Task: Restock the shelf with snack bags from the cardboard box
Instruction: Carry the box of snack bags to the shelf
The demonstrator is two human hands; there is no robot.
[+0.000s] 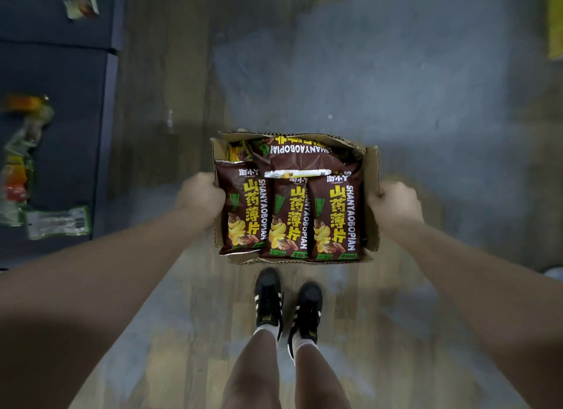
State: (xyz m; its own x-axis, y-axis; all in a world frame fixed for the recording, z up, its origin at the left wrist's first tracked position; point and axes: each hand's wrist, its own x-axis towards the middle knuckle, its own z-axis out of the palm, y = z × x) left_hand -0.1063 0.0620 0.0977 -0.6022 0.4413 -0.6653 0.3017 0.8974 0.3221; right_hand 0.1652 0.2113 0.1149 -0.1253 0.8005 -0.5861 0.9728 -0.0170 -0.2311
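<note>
Floor (396, 89) is lying under everything; shelf (54, 119) is standing at left. Cardboard box (372, 195) w/ brown snack bags (332, 220) is hanging above shoes (268, 299). Left grip (201, 195) & right grip (396, 204) are clasping box sides.

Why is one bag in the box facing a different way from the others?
Three brown snack bags lie neatly side by side in the cardboard box, but the back bag lies crosswise on top with its writing upside down. The left hand and right hand grip the box's sides. Nothing looks spilled or torn.
</note>
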